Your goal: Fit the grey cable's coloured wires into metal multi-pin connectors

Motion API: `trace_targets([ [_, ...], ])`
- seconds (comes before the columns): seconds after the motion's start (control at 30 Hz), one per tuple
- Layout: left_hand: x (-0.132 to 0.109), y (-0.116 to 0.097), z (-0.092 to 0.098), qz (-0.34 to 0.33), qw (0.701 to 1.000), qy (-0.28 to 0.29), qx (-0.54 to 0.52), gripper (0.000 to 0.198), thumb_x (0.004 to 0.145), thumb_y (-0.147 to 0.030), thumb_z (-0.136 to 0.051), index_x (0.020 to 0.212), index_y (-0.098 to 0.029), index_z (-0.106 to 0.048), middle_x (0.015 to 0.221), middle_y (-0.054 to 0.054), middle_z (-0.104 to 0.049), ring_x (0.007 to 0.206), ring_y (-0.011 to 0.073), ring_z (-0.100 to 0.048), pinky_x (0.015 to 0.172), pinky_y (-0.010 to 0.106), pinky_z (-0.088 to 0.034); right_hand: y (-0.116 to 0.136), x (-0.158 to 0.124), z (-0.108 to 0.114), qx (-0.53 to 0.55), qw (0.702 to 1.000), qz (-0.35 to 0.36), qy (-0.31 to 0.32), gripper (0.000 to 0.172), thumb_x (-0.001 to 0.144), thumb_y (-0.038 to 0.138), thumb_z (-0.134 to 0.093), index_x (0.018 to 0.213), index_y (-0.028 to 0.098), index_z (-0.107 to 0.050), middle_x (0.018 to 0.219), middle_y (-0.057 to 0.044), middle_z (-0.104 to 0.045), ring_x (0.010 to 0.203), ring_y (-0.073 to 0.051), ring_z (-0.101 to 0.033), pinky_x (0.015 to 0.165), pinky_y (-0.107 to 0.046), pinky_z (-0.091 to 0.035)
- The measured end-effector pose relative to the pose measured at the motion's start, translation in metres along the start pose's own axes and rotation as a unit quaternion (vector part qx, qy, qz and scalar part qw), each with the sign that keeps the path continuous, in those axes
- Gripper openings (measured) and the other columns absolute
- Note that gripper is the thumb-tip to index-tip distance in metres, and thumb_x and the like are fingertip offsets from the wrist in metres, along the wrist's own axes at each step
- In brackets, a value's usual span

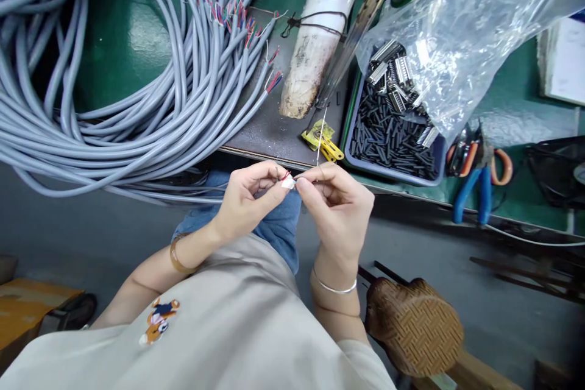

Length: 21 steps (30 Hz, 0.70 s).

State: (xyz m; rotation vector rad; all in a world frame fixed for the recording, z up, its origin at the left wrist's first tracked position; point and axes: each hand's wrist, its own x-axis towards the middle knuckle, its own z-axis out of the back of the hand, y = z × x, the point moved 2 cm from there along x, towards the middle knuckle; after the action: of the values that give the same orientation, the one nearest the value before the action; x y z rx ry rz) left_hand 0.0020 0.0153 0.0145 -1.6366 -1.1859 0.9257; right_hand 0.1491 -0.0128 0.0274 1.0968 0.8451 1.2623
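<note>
My left hand (247, 198) and my right hand (336, 204) meet in front of my chest, just below the bench edge. Both pinch a small white connector (288, 182) with thin red wires at its top. The left thumb and forefinger grip it from the left; the right fingertips close on it from the right. A thin white wire (321, 134) runs up from my right fingers toward the bench. A grey cable (192, 198) leads in from the left toward my left hand.
A big coil of grey multi-core cables (114, 103) with stripped coloured ends covers the left of the green bench. A blue tray (393, 173) holds black sleeves and metal shells under a clear plastic bag (466, 24). Blue and orange pliers (478, 180) lie right. A woven stool (414, 323) stands below.
</note>
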Motion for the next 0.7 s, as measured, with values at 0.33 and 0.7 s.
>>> trace_targets([
  [0.33, 0.004, 0.008, 0.009, -0.003, 0.998, -0.007, -0.06, 0.031, 0.084, -0.042, -0.079, 0.081, -0.016, -0.061, 0.069, -0.003, -0.05, 0.051, 0.0034, -0.036, 0.044, 0.017, -0.031, 0.008, -0.014, -0.003, -0.147, 0.974, 0.152, -0.076, 0.007, 0.091, 0.021, -0.073, 0.085, 0.025, -0.073, 0.076, 0.001, -0.071, 0.054, -0.009, -0.048, 0.051, -0.027, -0.038],
  [0.7, 0.015, 0.033, 0.054, 0.087, 0.961, 0.18, -0.193, 0.064, 0.058, -0.062, -0.086, 0.042, -0.019, -0.041, 0.044, -0.002, -0.042, 0.028, 0.0072, -0.036, 0.029, 0.024, -0.027, 0.003, -0.018, 0.008, -0.112, 0.962, 0.217, -0.121, 0.022, 0.099, 0.035, -0.058, 0.105, 0.028, -0.078, 0.06, 0.001, -0.062, 0.047, -0.015, -0.056, 0.046, -0.03, -0.041],
])
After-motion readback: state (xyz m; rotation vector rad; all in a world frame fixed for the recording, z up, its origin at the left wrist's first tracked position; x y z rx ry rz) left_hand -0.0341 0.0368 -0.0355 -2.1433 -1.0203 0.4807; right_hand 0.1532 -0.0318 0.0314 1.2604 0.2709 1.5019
